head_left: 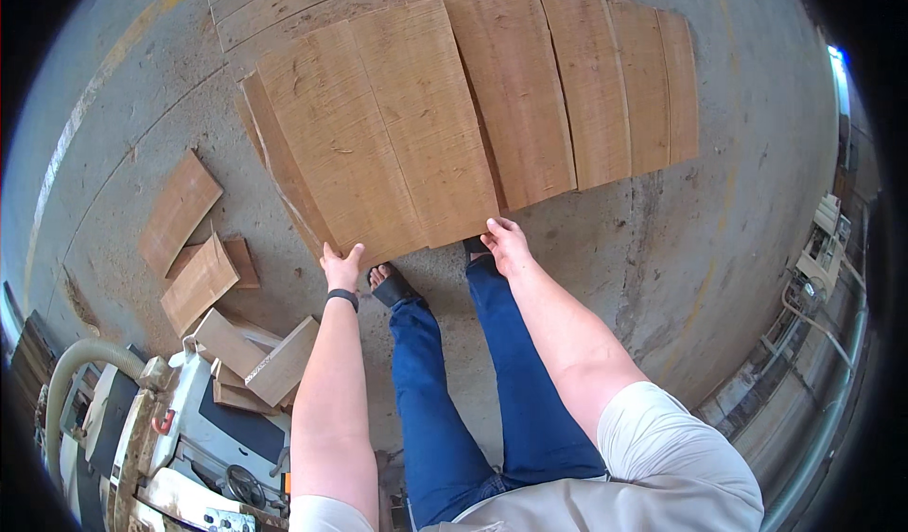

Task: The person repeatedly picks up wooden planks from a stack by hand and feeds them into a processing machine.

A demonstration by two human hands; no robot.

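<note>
L hand [341, 269] is on the near-left corner of a wide, flat, light-brown wooden panel [378, 135], thumb and fingers spread about the edge, so it looks like a grasp; R hand [507, 244] pinches the near-right corner, fingertips on the edge; how far either set of fingers goes underneath, can't tell; panel lies out in front of the person's feet, far edge away, near edge just beyond the toes of a dark open-toed sandal [395, 288], a seam running down its face approx. mid-width; can't tell if that's one glued pc. or two pcs. side by side, so best treat the seam as weak & load both sides equally; on its R, a row of similar brown wooden boards [515, 97] overlaps like shingles; on its L, a narrow brown wooden strip [284, 168] shows along the edge, slightly askew; for a good hold here: hands at matching depth, thumbs on top, fingers flat below, wrists straight; any shift wants both corners going together, slow, w/ no twist, else the far end skews or drags the neighbours; watch rough edges for splinters, esp. w/ bare skin; toes are v. close to the near edge, so feet back a bit is safer; knees bent, back easy, eyes on the far corners too.
</note>
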